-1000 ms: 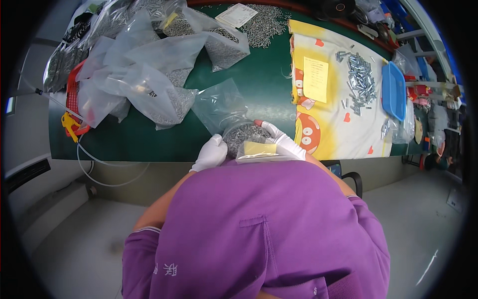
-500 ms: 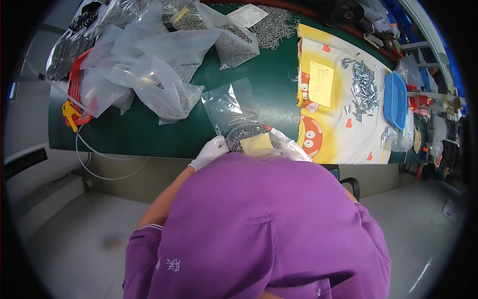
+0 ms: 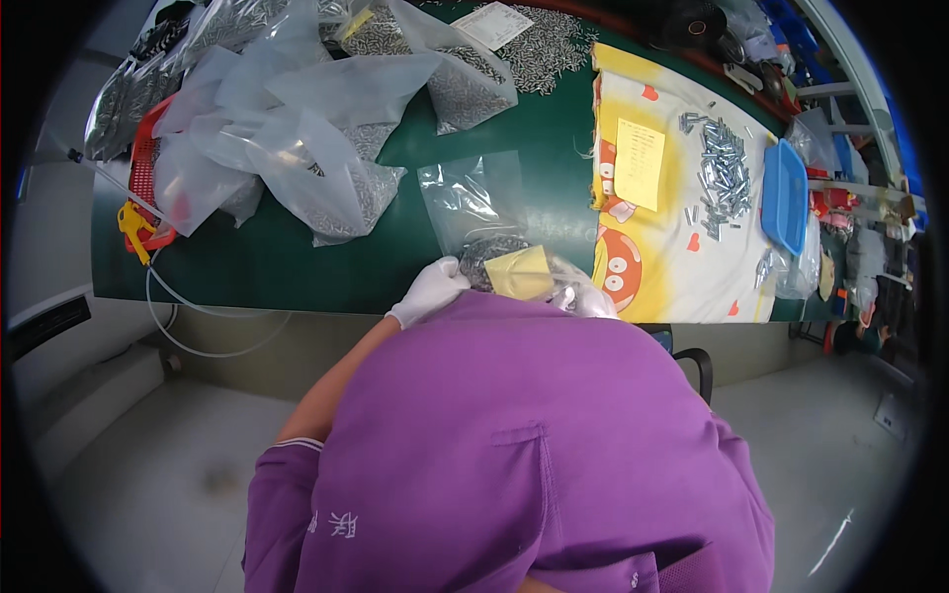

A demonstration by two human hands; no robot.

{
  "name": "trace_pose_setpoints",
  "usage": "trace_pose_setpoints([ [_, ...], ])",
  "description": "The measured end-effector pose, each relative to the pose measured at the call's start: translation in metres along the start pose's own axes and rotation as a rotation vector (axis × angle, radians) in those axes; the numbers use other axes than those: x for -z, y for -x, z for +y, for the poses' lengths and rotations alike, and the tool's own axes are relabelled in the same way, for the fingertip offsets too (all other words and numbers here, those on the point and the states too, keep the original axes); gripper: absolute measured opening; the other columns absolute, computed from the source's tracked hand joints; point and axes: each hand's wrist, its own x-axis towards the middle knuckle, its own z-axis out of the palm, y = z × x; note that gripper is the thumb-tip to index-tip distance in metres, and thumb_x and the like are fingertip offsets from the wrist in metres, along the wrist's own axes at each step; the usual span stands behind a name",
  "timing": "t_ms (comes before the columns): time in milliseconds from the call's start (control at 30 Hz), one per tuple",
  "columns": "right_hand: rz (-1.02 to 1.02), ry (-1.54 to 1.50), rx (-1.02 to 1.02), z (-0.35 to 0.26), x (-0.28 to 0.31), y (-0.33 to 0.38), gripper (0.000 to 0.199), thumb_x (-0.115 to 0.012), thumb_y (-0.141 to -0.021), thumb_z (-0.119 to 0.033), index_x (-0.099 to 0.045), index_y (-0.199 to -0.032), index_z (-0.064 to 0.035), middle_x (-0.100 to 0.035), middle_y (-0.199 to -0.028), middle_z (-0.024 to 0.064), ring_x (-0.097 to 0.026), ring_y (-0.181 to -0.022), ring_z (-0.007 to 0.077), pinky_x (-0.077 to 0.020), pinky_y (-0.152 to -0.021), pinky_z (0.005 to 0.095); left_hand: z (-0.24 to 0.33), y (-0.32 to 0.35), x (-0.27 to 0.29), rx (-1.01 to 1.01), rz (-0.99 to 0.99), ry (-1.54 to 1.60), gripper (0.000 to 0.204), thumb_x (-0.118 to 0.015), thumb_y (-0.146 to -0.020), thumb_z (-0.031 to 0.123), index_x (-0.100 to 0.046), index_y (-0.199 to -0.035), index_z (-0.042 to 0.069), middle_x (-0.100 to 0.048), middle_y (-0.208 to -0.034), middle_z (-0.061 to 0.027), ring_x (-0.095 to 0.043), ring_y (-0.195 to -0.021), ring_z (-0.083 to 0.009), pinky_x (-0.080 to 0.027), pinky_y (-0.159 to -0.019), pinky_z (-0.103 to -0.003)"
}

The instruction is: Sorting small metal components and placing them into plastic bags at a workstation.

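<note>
At the table's front edge lies a clear plastic bag with small metal parts in its near end and its flat far end stretched out on the table. My left hand, in a white glove, is closed on the bag's left side, its fingertips partly hidden by the bag. A yellow paper slip rests on the filled part. My right hand, also gloved, is at the bag's right side. Crumpled plastic and my purple shirt cover most of it, so its fingers do not show.
Bags of metal parts crowd the left, beside a red basket and a yellow air gun. Loose screws lie at the back. Rightward are a patterned cloth with metal pins and a blue tray.
The clear bag and its yellow slip have shifted right and slightly away from me. My left hand has moved with them. The right hand's red fingertip, visible before, is now hidden.
</note>
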Motion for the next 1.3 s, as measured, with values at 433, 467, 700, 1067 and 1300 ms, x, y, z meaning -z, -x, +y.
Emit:
trace_pose_setpoints([
  [433, -0.122, 0.201, -0.228, -0.082, 0.017, -0.072, 0.024, -0.047, -0.1, -0.017, -0.058, -0.105, 0.0039, -0.063, -0.079, 0.0133, -0.06, -0.069, 0.0247, -0.0474, -0.064, 0.0334, 0.025, -0.02, 0.015, -0.015, 0.177, 0.11, 0.012, -0.048, -0.091, 0.011, -0.052, -0.087, 0.0, -0.063, -0.075, -0.0109, -0.062, -0.06, -0.0159, -0.051, -0.055, -0.029],
  [467, -0.008, 0.081, -0.223, -0.049, 0.012, -0.067, 0.027, -0.051, -0.098, -0.02, -0.061, -0.105, 0.0041, -0.065, -0.079, 0.015, -0.063, -0.071, 0.0261, -0.0489, -0.065, 0.0331, 0.031, -0.021, 0.008, 0.025, 0.186, 0.235, 0.012, -0.048, -0.091, 0.01, -0.052, -0.09, -0.001, -0.063, -0.077, -0.0112, -0.064, -0.063, -0.0163, -0.054, -0.056, -0.029],
  [700, -0.046, -0.411, -0.347, -0.048, 0.014, -0.056, 0.028, -0.056, -0.096, -0.018, -0.057, -0.116, 0.0009, -0.066, -0.09, 0.0123, -0.064, -0.076, 0.0198, -0.0507, -0.067, 0.0294, 0.032, -0.021, 0.01, 0.128, 0.167, 0.332, 0.012, -0.05, -0.088, 0.006, -0.048, -0.097, -0.003, -0.061, -0.077, -0.0125, -0.065, -0.057, -0.0183, -0.055, -0.048, -0.029],
  [1067, -0.146, -0.36, -0.227, 0.0, 0.005, -0.029, 0.033, -0.063, -0.088, -0.005, -0.063, -0.121, -0.009, -0.061, -0.101, 0.0024, -0.057, -0.086, 0.0106, -0.046, -0.083, 0.0235, 0.0, -0.012, 0.009, -0.183, 0.173, -0.052, 0.011, -0.058, -0.087, 0.012, -0.055, -0.088, 0.001, -0.059, -0.071, -0.009, -0.058, -0.067, -0.0158, -0.047, -0.066, -0.031],
  [1300, 0.002, -0.188, -0.427, -0.017, -0.006, -0.058, 0.027, -0.069, -0.085, -0.012, -0.064, -0.108, 0.0003, -0.065, -0.084, 0.0123, -0.062, -0.07, 0.018, -0.0494, -0.07, 0.0271, 0.013, -0.017, 0.017, -0.121, 0.234, -0.084, 0.012, -0.054, -0.092, 0.012, -0.057, -0.09, 0.0, -0.062, -0.076, -0.0131, -0.061, -0.07, -0.0174, -0.049, -0.07, -0.032],
])
